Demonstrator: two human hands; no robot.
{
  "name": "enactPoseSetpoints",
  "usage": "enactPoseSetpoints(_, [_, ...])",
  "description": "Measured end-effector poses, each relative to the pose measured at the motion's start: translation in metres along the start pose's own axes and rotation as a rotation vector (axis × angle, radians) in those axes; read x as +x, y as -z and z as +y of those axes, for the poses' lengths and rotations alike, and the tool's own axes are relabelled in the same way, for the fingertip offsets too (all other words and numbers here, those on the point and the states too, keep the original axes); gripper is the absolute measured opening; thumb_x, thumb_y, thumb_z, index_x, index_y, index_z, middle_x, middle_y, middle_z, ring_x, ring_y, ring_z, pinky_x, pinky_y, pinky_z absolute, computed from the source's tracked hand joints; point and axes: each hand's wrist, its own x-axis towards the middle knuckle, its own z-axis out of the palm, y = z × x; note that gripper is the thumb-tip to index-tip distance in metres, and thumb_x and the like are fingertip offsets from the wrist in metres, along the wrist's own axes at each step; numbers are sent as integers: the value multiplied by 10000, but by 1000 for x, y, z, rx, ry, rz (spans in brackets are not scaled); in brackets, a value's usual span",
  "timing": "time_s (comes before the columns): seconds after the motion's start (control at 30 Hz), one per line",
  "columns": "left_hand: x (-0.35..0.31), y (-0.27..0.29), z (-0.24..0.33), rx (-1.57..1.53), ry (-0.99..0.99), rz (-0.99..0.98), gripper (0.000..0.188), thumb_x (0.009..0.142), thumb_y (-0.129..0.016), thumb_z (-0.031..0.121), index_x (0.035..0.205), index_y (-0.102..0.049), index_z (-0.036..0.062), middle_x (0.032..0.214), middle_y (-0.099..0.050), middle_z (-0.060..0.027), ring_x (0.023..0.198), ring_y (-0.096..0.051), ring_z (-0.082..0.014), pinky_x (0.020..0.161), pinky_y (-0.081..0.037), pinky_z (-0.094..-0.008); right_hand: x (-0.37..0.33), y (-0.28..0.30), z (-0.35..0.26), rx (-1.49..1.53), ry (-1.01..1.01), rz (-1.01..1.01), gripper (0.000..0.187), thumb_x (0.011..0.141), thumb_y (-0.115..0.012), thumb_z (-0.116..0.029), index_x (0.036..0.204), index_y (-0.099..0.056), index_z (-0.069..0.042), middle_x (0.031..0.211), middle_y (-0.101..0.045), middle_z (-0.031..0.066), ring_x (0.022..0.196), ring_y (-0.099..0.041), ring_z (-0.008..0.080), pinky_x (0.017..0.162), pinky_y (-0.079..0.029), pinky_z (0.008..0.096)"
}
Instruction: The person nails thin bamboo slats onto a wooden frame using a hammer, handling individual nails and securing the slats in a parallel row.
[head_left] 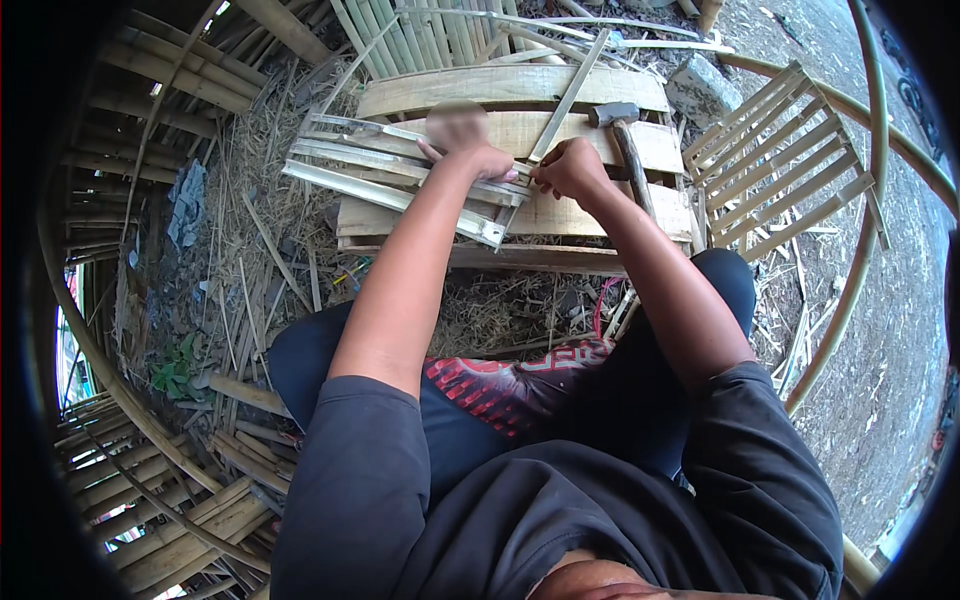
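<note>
Straw-strewn ground surrounds the rough wooden pallet (600, 215) before my knees. Pale split bamboo slats (390, 180) lie stacked across it. My left hand (480, 160) presses flat on them; my right hand (570, 168) pinches a thin long strip (570, 95) angled upward. A hammer (625, 140) rests just beside.
</note>
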Motion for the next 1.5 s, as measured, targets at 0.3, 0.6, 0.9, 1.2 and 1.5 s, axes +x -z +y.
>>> enactPoseSetpoints(0.3, [24, -13, -11, -31, -269, 5, 1234, 822, -751, 407, 1591, 149, 60, 1660, 196, -226, 1490, 278, -455, 1156, 124, -679, -2, 0, -2, -192, 92, 121, 286, 707, -903, -212, 812, -751, 6, 800, -752, 164, 742, -745, 266, 718, -589, 372])
enactPoseSetpoints(0.6, [22, -21, -33, -170, -437, 76, 1170, 790, -811, 425, 1622, -13, 224, 1668, 144, -233, 1531, 202, -404, 1152, 105, -688, -10, 2, -15, -315, 186, 178, 263, 677, -905, -191, 860, -783, -47, 847, -756, 176, 814, -749, 293, 780, -582, 387])
enactPoseSetpoints(0.9, [11, -28, -31, -428, -538, 179, 529, 732, -865, 397, 1228, -683, 409, 1698, -31, -170, 1569, 58, -364, 1175, 134, -647, 5, -2, -16, 244, 237, 164, 332, 822, -852, -211, 991, -761, 60, 782, -753, 121, 692, -723, 148, 562, -571, 306])
enactPoseSetpoints(1.2, [24, -34, -45, -581, -603, 233, 268, 836, -769, 511, 1067, -771, 377, 1678, -220, -64, 1565, 15, -380, 1160, 153, -671, 5, -14, -18, 59, 337, 254, 298, 808, -836, -234, 993, -792, -5, 906, -766, 189, 819, -752, 244, 780, -584, 356])
enactPoseSetpoints(1.5, [27, -44, -44, -575, -552, 371, 146, 882, -749, 395, 920, -776, 258, 1609, -397, 24, 1558, -111, -370, 1161, 120, -692, -22, -7, -44, -408, -4, 461, 423, 905, -726, -357, 996, -747, 55, 916, -746, 231, 814, -742, 340, 751, -578, 413])
